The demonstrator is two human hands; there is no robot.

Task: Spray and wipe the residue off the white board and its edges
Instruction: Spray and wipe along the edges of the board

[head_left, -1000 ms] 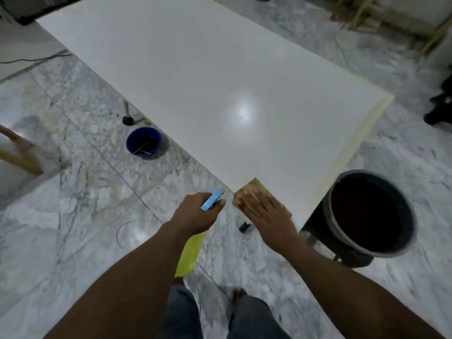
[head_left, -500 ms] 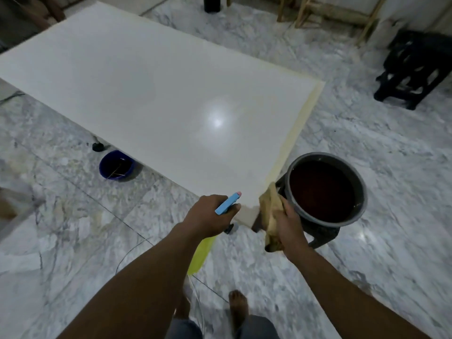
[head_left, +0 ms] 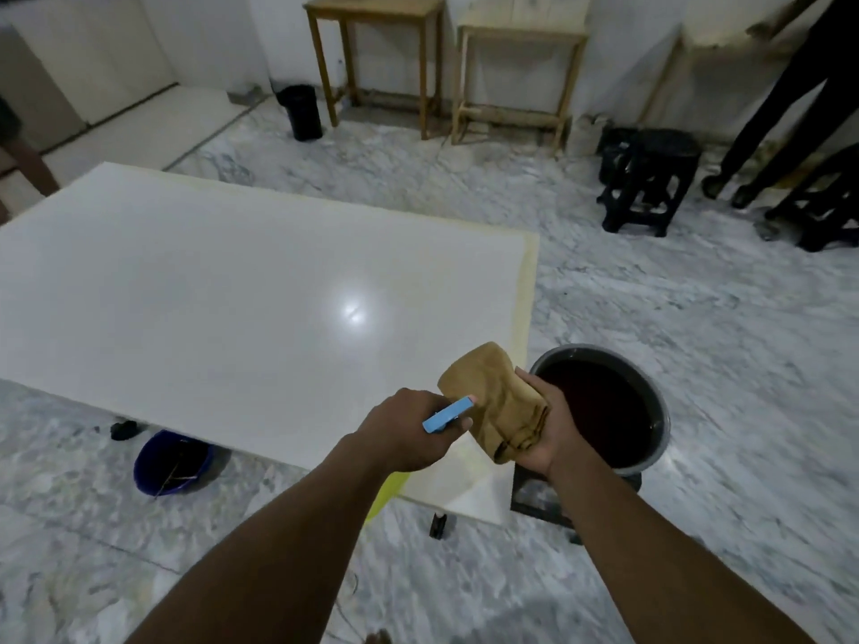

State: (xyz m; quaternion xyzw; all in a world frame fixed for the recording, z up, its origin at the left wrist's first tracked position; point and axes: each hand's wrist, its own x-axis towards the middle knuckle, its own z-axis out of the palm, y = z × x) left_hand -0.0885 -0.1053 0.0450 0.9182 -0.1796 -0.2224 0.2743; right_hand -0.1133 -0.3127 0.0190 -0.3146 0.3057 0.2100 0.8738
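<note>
A large white board (head_left: 223, 295) lies flat above the marble floor, its right edge (head_left: 527, 299) tinted yellow. My left hand (head_left: 404, 429) grips a spray bottle whose blue nozzle (head_left: 448, 413) points at the cloth; its yellow body (head_left: 388, 495) hangs below my wrist. My right hand (head_left: 544, 427) holds a crumpled tan cloth (head_left: 495, 402) up in the air over the board's near right corner, just in front of the nozzle.
A dark bucket (head_left: 646, 388) of dark liquid sits on a black stool at the board's right corner. A blue bowl (head_left: 169, 462) rests on the floor under the near edge. Wooden tables (head_left: 372, 48), a black stool (head_left: 650, 178) and a person's legs (head_left: 781, 99) stand beyond.
My right hand lifted the cloth off the board's corner and raised it before the nozzle. My view tilted up, showing the far wall and furniture.
</note>
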